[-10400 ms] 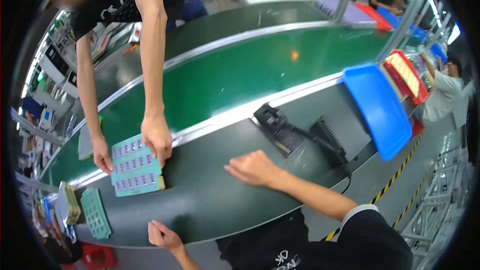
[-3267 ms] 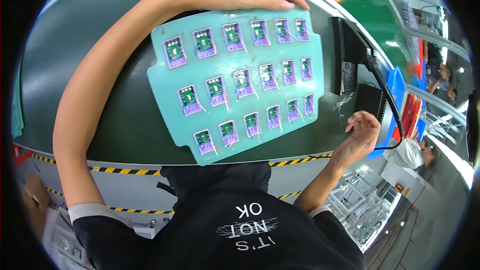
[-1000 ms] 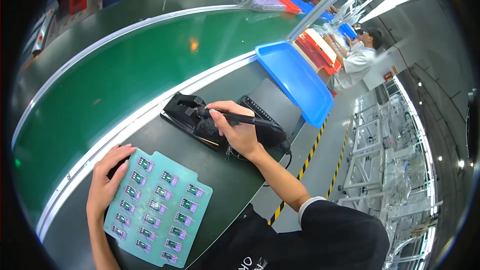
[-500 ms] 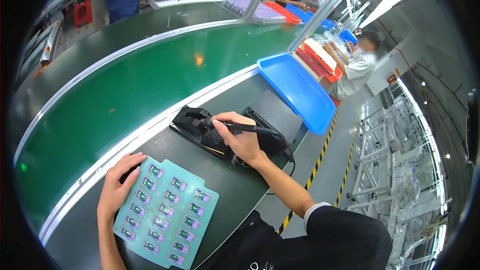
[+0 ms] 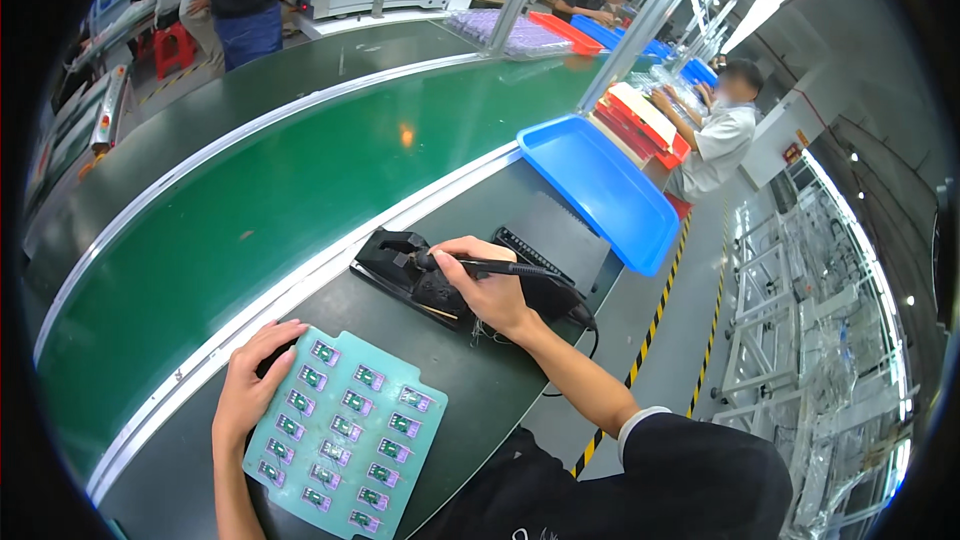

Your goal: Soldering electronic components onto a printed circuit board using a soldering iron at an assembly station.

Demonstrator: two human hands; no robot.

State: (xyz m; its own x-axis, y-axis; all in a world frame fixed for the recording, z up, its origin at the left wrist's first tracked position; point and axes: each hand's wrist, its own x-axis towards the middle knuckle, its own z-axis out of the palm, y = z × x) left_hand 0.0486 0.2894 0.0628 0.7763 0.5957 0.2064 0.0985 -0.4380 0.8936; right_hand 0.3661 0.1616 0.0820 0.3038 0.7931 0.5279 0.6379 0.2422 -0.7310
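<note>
In my right hand (image 5: 487,288) is a black soldering iron (image 5: 490,266), gripped like a pen. Its front end points left into a black soldering iron stand (image 5: 405,265); my fingers and the stand hide the tip. My left hand (image 5: 252,380) holds the upper left corner of a pale green fixture plate (image 5: 405,475), thumb and fingers at its edge. Rows of small green circuit boards (image 5: 346,428) sit in the plate, with fine wires on some. The plate lies on the dark worktop, nearer to me than the stand.
Beyond the worktop's metal rail runs a green conveyor belt (image 5: 250,220). Past the stand are a black slotted box (image 5: 540,250) and a blue tray (image 5: 610,195). Red trays (image 5: 640,125) stand farther off, beside a co-worker in a light shirt (image 5: 722,135). Other people are at the back.
The whole view has shifted slightly, so everything sits a little lower and to the right. Both hands keep their grips; the iron's front end stays at the stand.
</note>
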